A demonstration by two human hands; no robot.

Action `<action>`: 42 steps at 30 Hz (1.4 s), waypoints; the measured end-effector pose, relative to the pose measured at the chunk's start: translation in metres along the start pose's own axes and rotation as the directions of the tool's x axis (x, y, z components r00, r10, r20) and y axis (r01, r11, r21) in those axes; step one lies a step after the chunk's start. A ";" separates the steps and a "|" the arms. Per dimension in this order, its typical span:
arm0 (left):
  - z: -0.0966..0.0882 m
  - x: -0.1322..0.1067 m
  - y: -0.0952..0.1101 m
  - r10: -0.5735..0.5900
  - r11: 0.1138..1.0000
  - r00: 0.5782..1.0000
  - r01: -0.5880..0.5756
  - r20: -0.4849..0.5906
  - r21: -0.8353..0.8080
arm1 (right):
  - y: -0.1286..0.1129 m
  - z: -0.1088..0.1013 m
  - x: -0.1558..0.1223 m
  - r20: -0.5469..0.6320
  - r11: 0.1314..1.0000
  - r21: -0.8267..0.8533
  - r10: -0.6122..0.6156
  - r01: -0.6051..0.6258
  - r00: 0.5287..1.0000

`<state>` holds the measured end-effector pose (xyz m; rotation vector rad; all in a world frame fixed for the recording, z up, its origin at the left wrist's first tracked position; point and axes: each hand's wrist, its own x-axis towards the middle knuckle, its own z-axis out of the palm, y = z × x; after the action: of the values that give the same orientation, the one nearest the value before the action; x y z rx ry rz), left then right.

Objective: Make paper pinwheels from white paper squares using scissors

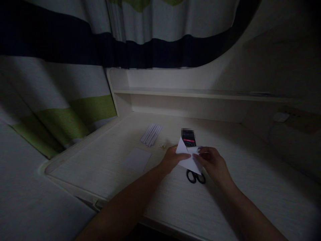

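My left hand [173, 158] and my right hand [212, 162] both pinch a folded white paper [190, 161] held just above the pale wooden desk [250, 187]. The paper forms a triangle, its point up near the left thumb. Under it lie black-handled scissors [196, 177], only their loops showing. Right behind the paper sits a small dark box with a red stripe [188, 138].
A flat white sheet [137, 159] lies left of my hands, with a fan of white paper strips [151, 134] and a small crumpled scrap [163, 145] behind it. A shelf [200, 93] runs along the back. A striped curtain [62, 100] hangs at the left.
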<state>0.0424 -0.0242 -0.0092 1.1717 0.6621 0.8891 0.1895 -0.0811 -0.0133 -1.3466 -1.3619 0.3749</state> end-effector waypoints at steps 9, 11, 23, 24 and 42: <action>0.000 0.000 -0.004 0.008 0.999 0.999 -0.009 0.042 0.032 | 0.000 0.004 0.002 -0.028 0.970 0.075 0.232 -0.230 0.972; 0.000 0.000 -0.004 0.008 1.000 0.998 -0.009 0.064 0.021 | -0.002 0.004 0.003 -0.006 0.956 0.089 0.280 -0.279 0.960; -0.006 0.004 -0.012 -0.010 0.995 0.996 0.002 0.083 0.095 | -0.017 0.001 0.000 0.185 0.877 0.220 0.392 -0.427 0.901; -0.006 0.005 -0.012 -0.012 0.996 0.996 0.005 0.085 0.090 | -0.018 0.001 0.001 0.187 0.872 0.231 0.395 -0.431 0.900; -0.004 0.003 -0.009 0.028 0.992 0.993 -0.042 0.118 0.118 | -0.011 0.006 0.002 0.105 0.884 0.282 0.357 -0.372 0.928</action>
<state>0.0423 -0.0211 -0.0193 1.3365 0.6082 0.8123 0.1799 -0.0803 -0.0050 -1.3413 -1.0343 0.8409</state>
